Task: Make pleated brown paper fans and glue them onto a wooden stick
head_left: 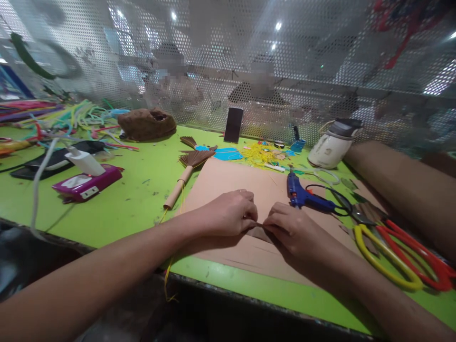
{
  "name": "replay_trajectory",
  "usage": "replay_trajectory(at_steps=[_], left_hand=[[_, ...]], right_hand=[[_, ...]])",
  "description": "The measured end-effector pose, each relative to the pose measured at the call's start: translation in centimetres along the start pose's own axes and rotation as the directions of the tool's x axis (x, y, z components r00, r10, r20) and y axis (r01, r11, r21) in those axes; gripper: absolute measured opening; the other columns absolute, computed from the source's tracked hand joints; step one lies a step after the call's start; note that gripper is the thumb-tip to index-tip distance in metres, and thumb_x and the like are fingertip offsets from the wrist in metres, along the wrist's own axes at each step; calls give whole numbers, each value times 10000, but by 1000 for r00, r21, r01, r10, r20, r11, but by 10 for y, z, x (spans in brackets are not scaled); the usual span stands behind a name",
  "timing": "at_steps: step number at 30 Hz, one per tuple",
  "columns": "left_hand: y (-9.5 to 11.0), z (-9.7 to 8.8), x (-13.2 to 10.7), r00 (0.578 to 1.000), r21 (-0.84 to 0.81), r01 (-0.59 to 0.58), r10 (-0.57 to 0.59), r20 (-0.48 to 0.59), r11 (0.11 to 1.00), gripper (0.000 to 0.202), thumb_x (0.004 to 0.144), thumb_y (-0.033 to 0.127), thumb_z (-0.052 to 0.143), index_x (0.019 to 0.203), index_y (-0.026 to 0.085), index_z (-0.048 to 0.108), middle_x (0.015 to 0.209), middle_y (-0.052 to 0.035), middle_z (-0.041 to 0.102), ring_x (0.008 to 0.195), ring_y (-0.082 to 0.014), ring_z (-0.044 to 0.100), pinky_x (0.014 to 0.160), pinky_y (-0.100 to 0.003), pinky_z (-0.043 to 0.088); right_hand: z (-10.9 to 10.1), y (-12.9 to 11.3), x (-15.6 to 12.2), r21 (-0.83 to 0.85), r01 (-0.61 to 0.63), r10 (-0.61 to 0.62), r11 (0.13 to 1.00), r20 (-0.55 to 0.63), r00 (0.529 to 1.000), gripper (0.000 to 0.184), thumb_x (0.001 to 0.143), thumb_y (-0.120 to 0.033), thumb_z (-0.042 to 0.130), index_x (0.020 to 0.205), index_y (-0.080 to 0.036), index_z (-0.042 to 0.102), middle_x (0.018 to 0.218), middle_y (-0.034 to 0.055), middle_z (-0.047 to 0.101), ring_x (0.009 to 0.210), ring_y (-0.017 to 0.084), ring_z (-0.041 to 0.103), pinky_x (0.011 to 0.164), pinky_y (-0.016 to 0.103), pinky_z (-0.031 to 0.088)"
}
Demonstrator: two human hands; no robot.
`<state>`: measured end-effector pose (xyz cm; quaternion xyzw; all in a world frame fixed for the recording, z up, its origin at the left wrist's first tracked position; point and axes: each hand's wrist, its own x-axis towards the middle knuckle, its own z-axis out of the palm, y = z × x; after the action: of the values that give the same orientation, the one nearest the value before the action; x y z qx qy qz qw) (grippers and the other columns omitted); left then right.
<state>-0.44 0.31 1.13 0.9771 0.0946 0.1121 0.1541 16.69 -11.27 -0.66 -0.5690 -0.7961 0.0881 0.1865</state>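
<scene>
Brown piece, small, over the tan sheet on the desk. Left hand and right hand pinch its edge (fingers hide much). Step: probably folding, 2-handed; next move likely calls for even fingertip pressure.

A phone stands upright between a white container and probably a brown pouch.

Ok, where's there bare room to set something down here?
The widest bare patch of green tabletop lies between the purple power strip and the rolled-paper handle. The brown paper sheet also shows bare just beyond the left hand. It's crowded right of the right hand: blue glue gun, scissors, another person's arm.
</scene>
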Motion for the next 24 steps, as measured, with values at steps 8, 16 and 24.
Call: replay_trajectory(at_steps=[8,16,24], left_hand=[[2,9,2,997,78,-53,57,-45,996,165,827,147,514,720,160,639,712,-30,563,719,-150,524,667,-253,402],[4,2,-1,998,115,-65,68,-18,991,208,840,205,527,649,150,591,697,-34,553,663,-136,492,603,-249,373],[4,-2,-7,999,154,-33,36,-14,988,191,853,157,494,686,153,586,732,-36,554,704,-143,498,641,-255,383]], right_hand=[[2,-4,3,-107,46,-48,993,-9,999,168,904,-176,461,792,-157,585,811,59,531,772,176,487,682,310,405],[-2,-8,0,-127,45,-48,991,-27,998,236,927,-223,441,730,-161,555,765,61,523,724,174,476,639,312,393],[-6,-2,-7,-127,31,-37,991,-46,998,180,873,-93,460,727,-168,534,762,51,512,706,169,472,619,303,383]])
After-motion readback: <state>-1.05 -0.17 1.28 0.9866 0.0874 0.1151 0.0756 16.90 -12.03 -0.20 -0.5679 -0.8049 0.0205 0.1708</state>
